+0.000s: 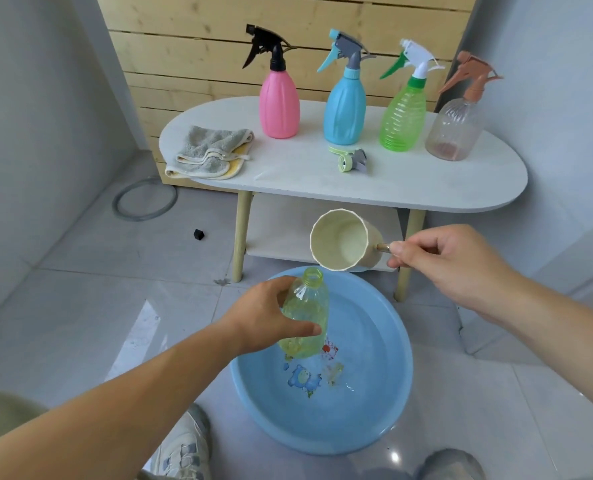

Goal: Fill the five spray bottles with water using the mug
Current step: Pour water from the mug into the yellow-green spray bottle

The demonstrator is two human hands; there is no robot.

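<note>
Both hands are busy in the head view, the only one I have. Left hand [270,317] wraps its fingers and thumb round the open bottle [307,306], holding it nearly upright over the basin [392,393], I judge so that any spill lands in the water below. Right hand [450,265] pinches the handle of the mug [343,244] between thumb and curled fingers. The mug is tipped on its side just above and to the right of the bottle's neck, mouth towards it, not touching. I see no water inside the mug. How full the bottle is I cannot tell.

Up on the table [322,188], well apart from the hands, stand the pink bottle [279,105], blue bottle [345,112], green bottle [404,119] and clear bottle [454,129], sprayers on. A loose sprayer [350,161] lies before the blue one, presumably taken off the bottle I hold. A cloth [212,152] sits at the table's left end, handy for drips.
</note>
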